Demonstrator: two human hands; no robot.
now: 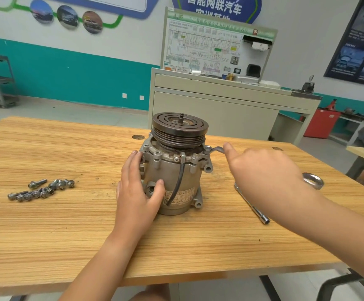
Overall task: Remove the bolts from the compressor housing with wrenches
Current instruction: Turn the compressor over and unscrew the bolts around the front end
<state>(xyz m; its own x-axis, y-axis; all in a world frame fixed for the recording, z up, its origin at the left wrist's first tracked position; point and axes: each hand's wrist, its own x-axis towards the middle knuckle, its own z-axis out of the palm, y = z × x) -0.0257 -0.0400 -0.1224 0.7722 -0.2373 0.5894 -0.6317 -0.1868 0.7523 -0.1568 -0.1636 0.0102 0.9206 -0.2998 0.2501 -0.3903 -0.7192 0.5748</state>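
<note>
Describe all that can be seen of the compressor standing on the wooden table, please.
The compressor is a grey cast-metal cylinder standing upright on the wooden table, with a dark grooved pulley and a threaded shaft stub on top. Bolt lugs ring its upper flange. A black cable runs down the front beside a label. The left hand rests against its side, and the right hand holds a ring wrench set at the flange's edge.

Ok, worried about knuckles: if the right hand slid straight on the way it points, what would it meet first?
Likely the compressor housing, at its bolted rim below the pulley; the right hand grips the wrench seated there. Depth unclear.
</note>
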